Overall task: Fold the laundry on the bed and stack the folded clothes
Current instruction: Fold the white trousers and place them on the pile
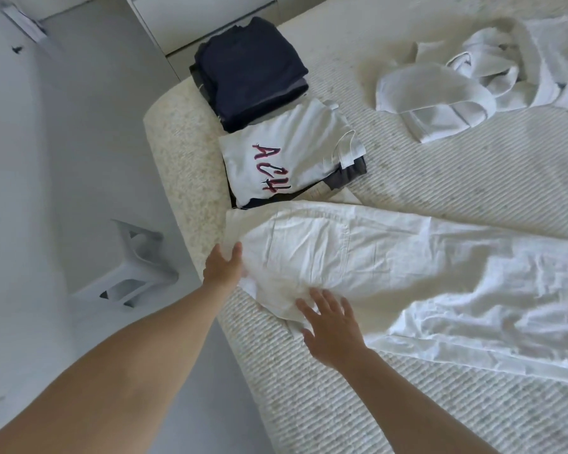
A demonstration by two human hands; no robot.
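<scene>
The white trousers (391, 257) lie spread across the near part of the bed (440, 178), with the waist end at the bed's left edge and the legs running off to the right, still crumpled there. A back pocket shows on top. The left hand (223, 265) is at the waist end, its fingers tucked at the cloth's edge, so it seems to hold the cloth there, though I cannot see the fingertips. The right hand (330, 326) lies flat on the near edge of the trousers, fingers spread wide, pressing the cloth down. I think the step now is smoothing the trousers flat before folding them. The next move likely needs the wrinkled legs pulled straight, then folded over toward the waist, with edges lined up. Just past the trousers sits a folded white shirt with red letters (282, 158) on top of dark clothes. Behind that is a stack of folded navy clothes (251, 72). Farther off to the right lies a heap of white clothes (479, 80), not folded yet. A white stool (132, 267) stands on the floor beside the bed.
</scene>
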